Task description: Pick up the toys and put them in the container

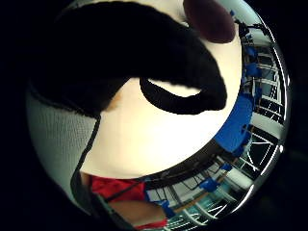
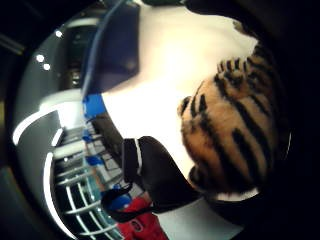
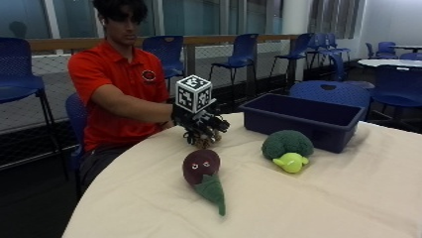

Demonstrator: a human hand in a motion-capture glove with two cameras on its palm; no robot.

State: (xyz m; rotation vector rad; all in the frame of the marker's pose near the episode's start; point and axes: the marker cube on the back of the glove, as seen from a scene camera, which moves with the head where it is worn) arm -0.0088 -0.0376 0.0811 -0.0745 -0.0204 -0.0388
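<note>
My gloved right hand (image 3: 200,123) is over the near-left part of the round table, fingers curled down round a small orange, black-striped plush toy (image 2: 235,130). Only a bit of that toy shows under the fingers (image 3: 204,142) in the outside view, and I cannot tell whether it is off the cloth. A purple plush vegetable with a green leaf (image 3: 203,174) lies in front of the hand; its purple end (image 1: 211,19) shows in the little finger side view. A green broccoli plush (image 3: 288,148) lies beside the dark blue bin (image 3: 303,119), which stands to the hand's right and shows again (image 2: 117,45).
A cream cloth (image 3: 330,198) covers the table. The person in a red shirt (image 3: 105,74) sits at its far-left edge. Blue chairs (image 3: 240,52) and a railing stand behind; another blue chair (image 3: 330,91) is close behind the bin.
</note>
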